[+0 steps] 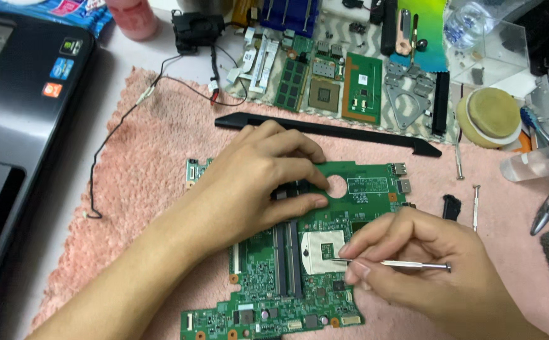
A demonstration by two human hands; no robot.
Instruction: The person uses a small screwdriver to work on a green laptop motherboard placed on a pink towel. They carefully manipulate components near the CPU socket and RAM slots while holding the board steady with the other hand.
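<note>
1. R hand (425,264) pinched shut on thin metal tool (406,265), tip at edge of CPU socket (317,252).
2. L hand (258,182) lay flat on upper part of green motherboard (299,296), fingers loosely together, pressing down, gripping nothing.
3. Motherboard rested mid-frame on pink towel (142,170), w/ RAM slots (286,258) just left of socket.
4. Beyond L hand: long black plastic strip (362,132) on towel.
5. Farther out: screwdriver (475,204) & small black part (451,206) right of board; laptop base (16,126) at left; loose boards & brackets along top.
</note>
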